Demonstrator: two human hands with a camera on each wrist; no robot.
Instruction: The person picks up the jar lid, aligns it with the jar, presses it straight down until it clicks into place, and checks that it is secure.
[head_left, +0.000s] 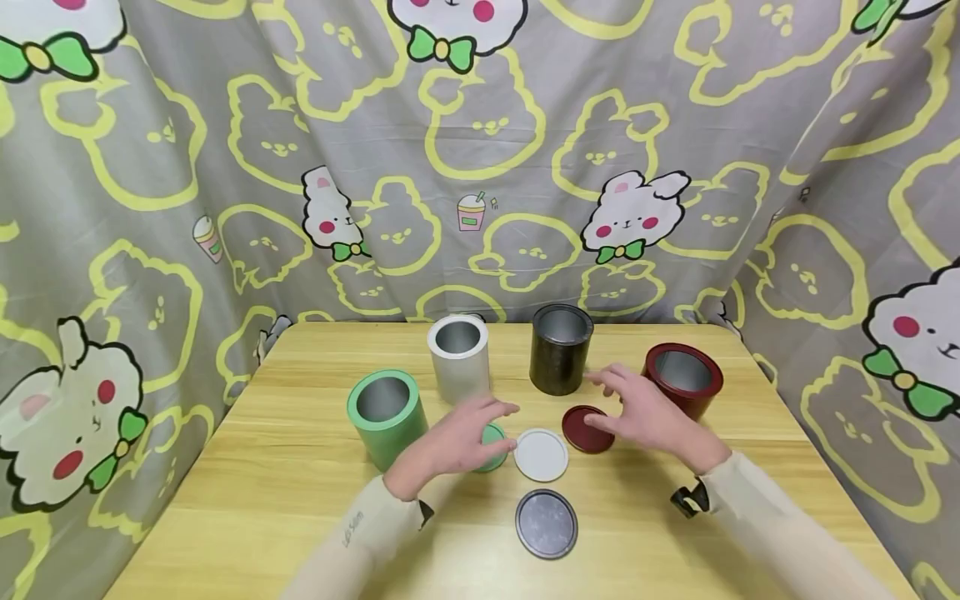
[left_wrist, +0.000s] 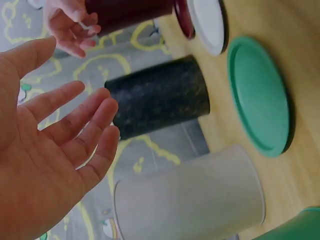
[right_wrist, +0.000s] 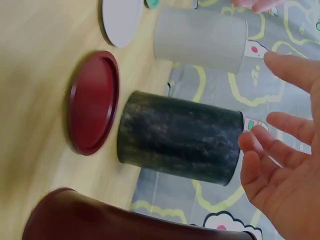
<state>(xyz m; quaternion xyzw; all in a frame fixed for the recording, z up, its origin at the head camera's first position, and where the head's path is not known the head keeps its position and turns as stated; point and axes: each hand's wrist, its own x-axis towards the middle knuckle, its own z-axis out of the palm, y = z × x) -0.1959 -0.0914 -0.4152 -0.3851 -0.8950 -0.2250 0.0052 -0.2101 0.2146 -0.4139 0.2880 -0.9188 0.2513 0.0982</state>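
Observation:
My left hand (head_left: 467, 437) hovers above the green lid (left_wrist: 261, 97), fingers loosely spread and holding nothing. In the left wrist view its palm faces the cans. My right hand (head_left: 643, 410) hangs over the edge of the dark red lid (head_left: 581, 433), also holding nothing, its fingers parted and slightly bent. Between the hands lies a white lid (head_left: 542, 456), and nearer to me a dark grey lid (head_left: 547, 525). A green can (head_left: 393, 432) stands left of my left hand, with a white can (head_left: 461, 371) behind it. Beyond the right hand are a black can (head_left: 557, 362) and a dark red can (head_left: 693, 407).
The cans stand upright with open tops in an arc on the wooden table (head_left: 262, 467). A grey curtain (head_left: 495, 117) with yellow cartoon outlines hangs behind the table's back edge and along both sides.

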